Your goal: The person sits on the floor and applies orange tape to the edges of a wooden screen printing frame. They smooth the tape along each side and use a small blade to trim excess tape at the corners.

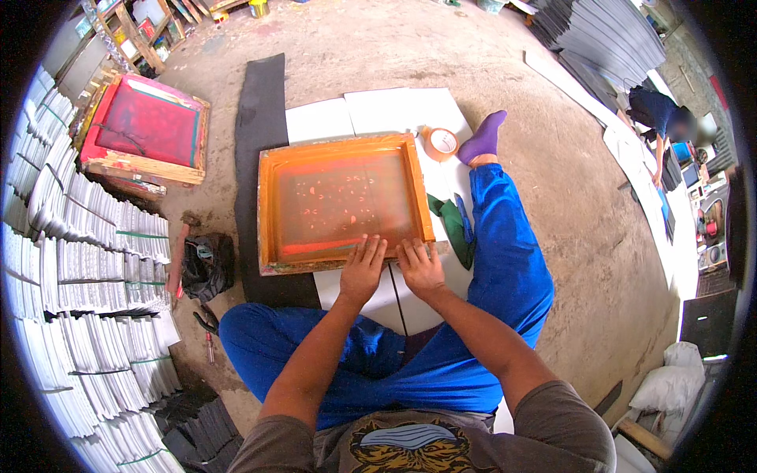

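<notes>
A wooden screen-printing frame lies flat in front of me, stained orange. Its brownish mesh carries several small pale shapes and orange-red smears along the far and near sides. My left hand rests on the near rim with fingers stretched out. Beside it, my right hand lies on the same rim near the right corner, its fingers also extended. Neither hand grips anything. White sheets lie under the frame. Just beyond its far right corner sits a roll of tape. A green cloth lies by the right side.
A black mat strip runs along the left. Farther left are red-stained screen frames and tied stacks of white sheets. A black bag and a screwdriver lie near my left knee. Another person bends at the far right.
</notes>
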`<state>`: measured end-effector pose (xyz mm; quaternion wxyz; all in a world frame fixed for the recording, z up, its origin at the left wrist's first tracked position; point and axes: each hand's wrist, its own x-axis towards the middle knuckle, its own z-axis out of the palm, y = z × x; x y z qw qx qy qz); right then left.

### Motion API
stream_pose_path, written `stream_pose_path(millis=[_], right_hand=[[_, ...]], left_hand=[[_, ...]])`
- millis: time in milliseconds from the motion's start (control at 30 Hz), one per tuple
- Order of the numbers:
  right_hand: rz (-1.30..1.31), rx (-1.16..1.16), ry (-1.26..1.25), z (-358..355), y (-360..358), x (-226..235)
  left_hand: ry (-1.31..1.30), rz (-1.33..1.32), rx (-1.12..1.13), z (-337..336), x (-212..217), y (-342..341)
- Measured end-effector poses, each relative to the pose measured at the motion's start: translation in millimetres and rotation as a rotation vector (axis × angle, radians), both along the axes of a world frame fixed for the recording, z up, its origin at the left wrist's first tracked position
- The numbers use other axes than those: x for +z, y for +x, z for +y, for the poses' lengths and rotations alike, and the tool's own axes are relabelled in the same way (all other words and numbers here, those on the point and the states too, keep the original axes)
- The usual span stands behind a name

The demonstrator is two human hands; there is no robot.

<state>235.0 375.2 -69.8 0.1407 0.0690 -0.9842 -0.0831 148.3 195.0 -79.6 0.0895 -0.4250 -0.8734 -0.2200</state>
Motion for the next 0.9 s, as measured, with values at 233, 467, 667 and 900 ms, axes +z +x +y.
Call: stream_pose_path(millis=[233, 467, 667, 900], right_hand=[[0.046, 0.071, -0.019, -1.2, -5.4, 12.2], [0.085, 0.090, -0.041, -1.1, -4.2, 9.7], [0.129, 0.153, -0.068, -4.8, -6.7, 12.9], [0.122, 0.207, -0.029, -3.7, -10.6, 0.6]], left_hand=[[-0.144, 0.107, 0.044, -11.4, -6.5, 6.4], [-0.137, 0.138, 0.038, -13.4, -20.1, 7.1], [-0.169, 0.197, 0.018, -15.5, -29.3, 6.6], [-0.188, 0.131, -0.045, -31.9, -15.4, -9.2]])
